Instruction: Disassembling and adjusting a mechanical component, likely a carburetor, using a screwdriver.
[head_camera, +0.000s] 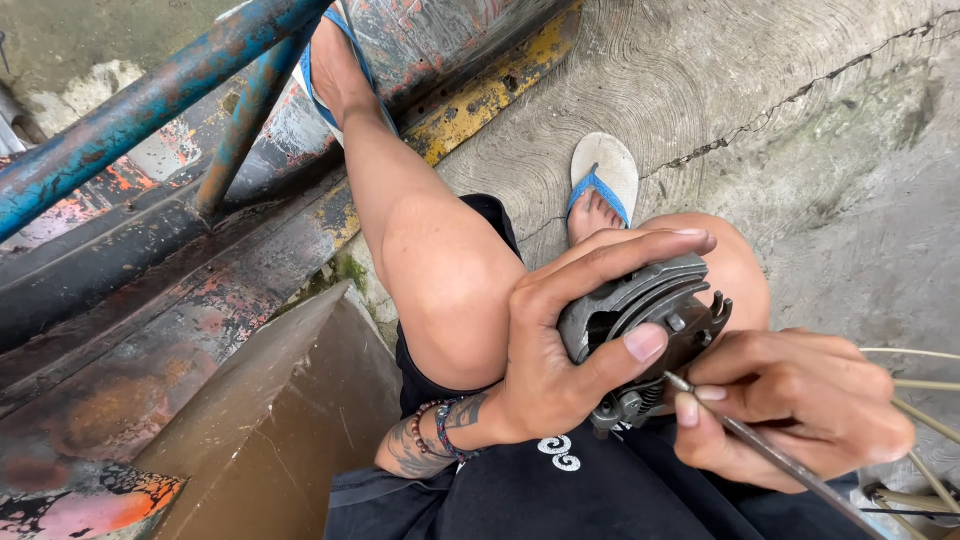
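In the lower right of the frame I hold a grey metal part (640, 310) over my right knee. My left hand (570, 340) is closed around it: the fingers (620, 255) lie across its top and the thumb (625, 355) presses on its front. The part is round, with curved metal pieces and a small spring at its underside. My right hand (790, 405) is just beside it, on its right, and is closed on a thin metal rod (770, 452). The tip of the rod touches the lower edge of the part, near my left thumb. Both hands are close together, almost touching. My blue sandal (603, 175) stands on the concrete floor (800, 130) above the hands. A blue metal pipe (130, 110) crosses the upper left.
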